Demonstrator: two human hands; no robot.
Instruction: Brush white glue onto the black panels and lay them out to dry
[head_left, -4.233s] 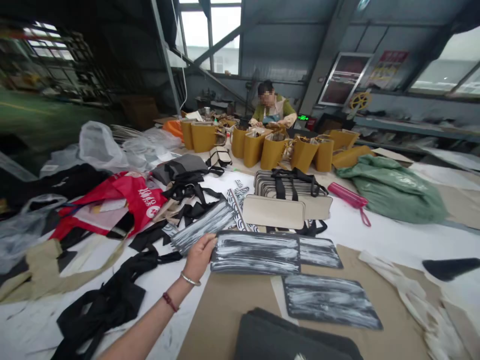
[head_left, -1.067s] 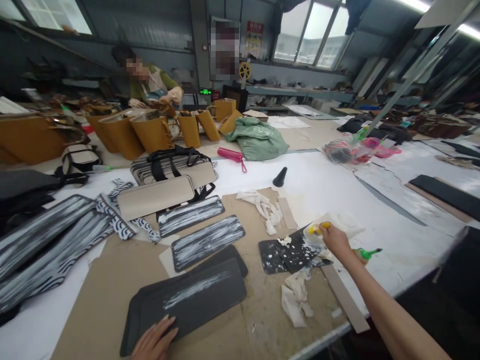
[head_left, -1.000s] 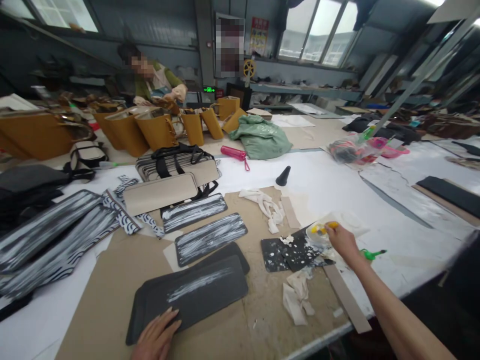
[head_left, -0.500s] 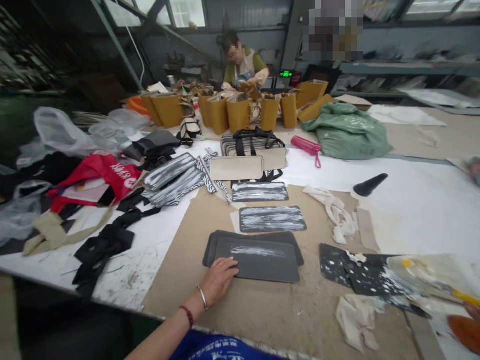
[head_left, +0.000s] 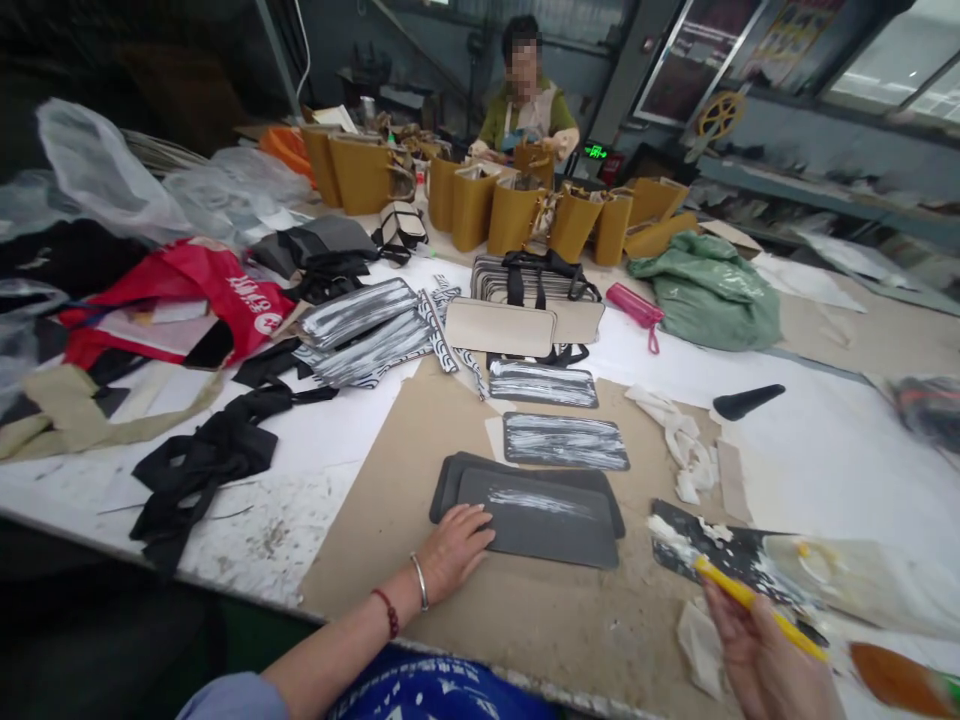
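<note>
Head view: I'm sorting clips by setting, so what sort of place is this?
Probably a bag-making workshop: similar mustard bags, dark panels streaked with white, and a yellow tool in the right hand.

Wall (head_left: 581, 50): blue-grey | pillar (head_left: 637, 75): dark, slanting in view | window (head_left: 892, 65): upper right — pale daylight | framed board (head_left: 697, 60) and yellowish poster (head_left: 795, 35): between pillar and window | exit-style sign (head_left: 595, 151): lit green | shelf (head_left: 806, 185): along right wall, cluttered | tabletop (head_left: 847, 440): broad, white-covered | far left: deep shadow — details unclear
</note>
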